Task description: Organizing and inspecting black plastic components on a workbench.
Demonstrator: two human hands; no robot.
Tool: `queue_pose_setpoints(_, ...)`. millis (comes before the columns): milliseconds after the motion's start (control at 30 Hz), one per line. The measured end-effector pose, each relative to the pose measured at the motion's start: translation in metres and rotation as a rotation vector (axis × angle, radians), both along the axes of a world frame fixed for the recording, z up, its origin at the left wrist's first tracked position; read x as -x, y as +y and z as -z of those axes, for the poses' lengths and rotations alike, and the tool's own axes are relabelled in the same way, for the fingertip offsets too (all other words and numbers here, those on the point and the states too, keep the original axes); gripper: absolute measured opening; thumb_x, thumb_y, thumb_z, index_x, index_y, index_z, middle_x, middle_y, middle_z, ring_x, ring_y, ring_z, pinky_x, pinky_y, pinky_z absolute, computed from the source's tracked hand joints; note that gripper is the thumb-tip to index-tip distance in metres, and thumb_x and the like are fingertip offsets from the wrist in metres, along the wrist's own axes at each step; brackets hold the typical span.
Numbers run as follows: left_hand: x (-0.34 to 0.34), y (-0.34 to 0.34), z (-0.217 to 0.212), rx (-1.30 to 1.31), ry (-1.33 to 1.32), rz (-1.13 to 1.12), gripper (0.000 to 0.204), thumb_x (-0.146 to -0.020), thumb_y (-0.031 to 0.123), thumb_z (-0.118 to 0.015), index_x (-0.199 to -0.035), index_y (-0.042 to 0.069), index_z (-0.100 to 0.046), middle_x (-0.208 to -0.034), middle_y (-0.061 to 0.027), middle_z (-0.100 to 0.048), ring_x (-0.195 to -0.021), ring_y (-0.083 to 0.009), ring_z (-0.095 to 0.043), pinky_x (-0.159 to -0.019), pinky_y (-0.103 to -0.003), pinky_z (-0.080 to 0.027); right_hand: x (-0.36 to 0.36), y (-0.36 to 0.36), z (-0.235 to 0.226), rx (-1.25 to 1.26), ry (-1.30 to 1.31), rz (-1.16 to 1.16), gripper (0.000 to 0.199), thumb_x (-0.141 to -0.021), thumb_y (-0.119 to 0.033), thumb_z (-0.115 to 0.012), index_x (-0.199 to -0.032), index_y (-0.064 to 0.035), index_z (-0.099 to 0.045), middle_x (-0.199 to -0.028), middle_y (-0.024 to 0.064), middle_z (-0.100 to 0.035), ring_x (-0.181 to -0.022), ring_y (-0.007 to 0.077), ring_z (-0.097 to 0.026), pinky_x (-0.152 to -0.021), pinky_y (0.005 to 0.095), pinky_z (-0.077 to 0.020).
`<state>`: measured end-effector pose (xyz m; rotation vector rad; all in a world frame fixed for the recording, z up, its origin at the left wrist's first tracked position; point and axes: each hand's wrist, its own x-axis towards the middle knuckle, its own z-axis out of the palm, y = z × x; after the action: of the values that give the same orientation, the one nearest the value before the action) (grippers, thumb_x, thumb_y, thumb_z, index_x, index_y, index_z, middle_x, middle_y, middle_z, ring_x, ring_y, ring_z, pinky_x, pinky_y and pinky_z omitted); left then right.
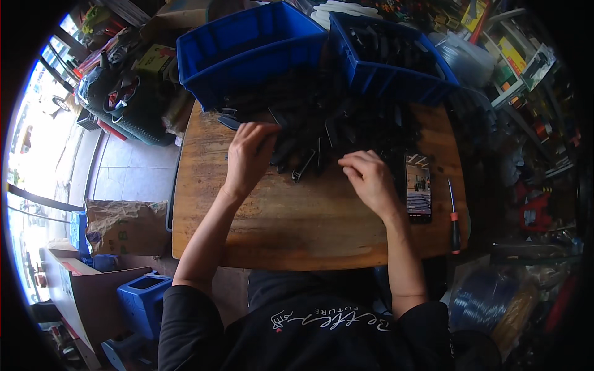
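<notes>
A heap of dark, slim, elongated pieces (346, 120) covers the far half of the wooden table (297, 222). Some show thin metallic edges, but their exact kind is too dark to tell. My left hand (249, 153) is at the heap's left front edge, its fingers bent and drawn together; anything inside them is hidden. At the right front of the heap, my right hand (369, 178) has curled fingers, thumb close to the index finger, and I cannot make out anything in them. Between the hands, one piece with a bright metal end (297, 175) lies at the heap's near edge.
Behind the heap stand two blue bins, the left bin (247, 59) and the right bin (396, 80), which holds more dark pieces. A phone (418, 188) with a lit screen and a screwdriver (455, 222) lie right. A crumpled brown bag (127, 227) is left of the table.
</notes>
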<state>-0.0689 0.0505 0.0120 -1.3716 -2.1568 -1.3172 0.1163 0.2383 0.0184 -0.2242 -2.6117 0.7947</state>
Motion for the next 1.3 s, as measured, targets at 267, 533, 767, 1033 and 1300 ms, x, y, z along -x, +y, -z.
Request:
queue_pose_setpoints(267,-0.058,0.007,0.016,0.328,0.14,0.127,0.033,-0.077,0.007,-0.063,-0.109,0.003,-0.056,-0.087,-0.0108,-0.057,-0.082,-0.0288,-0.059,-0.069,-0.038,-0.05,0.014,-0.026,0.017,-0.213,0.106,-0.02,0.038,-0.074,0.01,-0.062,-0.109,-0.0031,-0.066,-0.111,0.0132,-0.06,-0.1,0.0303,-0.057,-0.085,0.0371,-0.0502)
queue_pose_setpoints(533,-0.045,-0.007,0.016,0.411,-0.264,0.2,0.045,-0.073,0.002,-0.062,-0.117,0.006,-0.057,-0.097,-0.0152,-0.063,-0.089,-0.0322,-0.063,-0.079,-0.039,-0.052,0.034,-0.011,0.024,-0.42,0.04,-0.054,0.036,-0.072,0.007,-0.064,-0.106,-0.006,-0.067,-0.103,0.0105,-0.056,-0.095,0.0285,-0.055,-0.083,0.0376,-0.0488)
queue_pose_setpoints(767,-0.044,-0.012,0.006,0.404,-0.232,0.242,0.046,-0.075,0.002,-0.064,-0.119,0.006,-0.056,-0.097,-0.0148,-0.064,-0.089,-0.0327,-0.064,-0.077,-0.04,-0.052,-0.003,-0.018,-0.002,-0.393,0.065,-0.069,0.028,-0.072,0.007,-0.065,-0.096,-0.005,-0.071,-0.091,0.0074,-0.057,-0.084,0.0254,-0.057,-0.075,0.035,-0.0505)
queue_pose_setpoints(1033,-0.067,-0.013,0.007,0.507,-0.172,0.354,0.039,-0.076,0.004,-0.058,-0.115,0.006,-0.056,-0.095,-0.0132,-0.063,-0.096,-0.0315,-0.06,-0.082,-0.041,-0.051,-0.057,-0.038,0.004,-0.039,0.065,0.042,0.032,-0.08,0.007,-0.065,-0.11,-0.0031,-0.066,-0.099,0.0113,-0.063,-0.085,0.0247,-0.063,-0.071,0.0311,-0.0527)
queue_pose_setpoints(1300,-0.059,-0.007,0.011,0.563,0.032,0.429,0.037,-0.071,-0.005,-0.058,-0.105,0.008,-0.067,-0.102,-0.0082,-0.062,-0.099,-0.0277,-0.056,-0.082,-0.037,-0.051,-0.06,-0.076,0.03,0.015,-0.078,0.25,0.054,-0.073,-0.018,-0.08,-0.118,-0.0043,-0.053,-0.096,0.0128,-0.06,-0.083,0.0302,-0.062,-0.069,0.037,-0.0516)
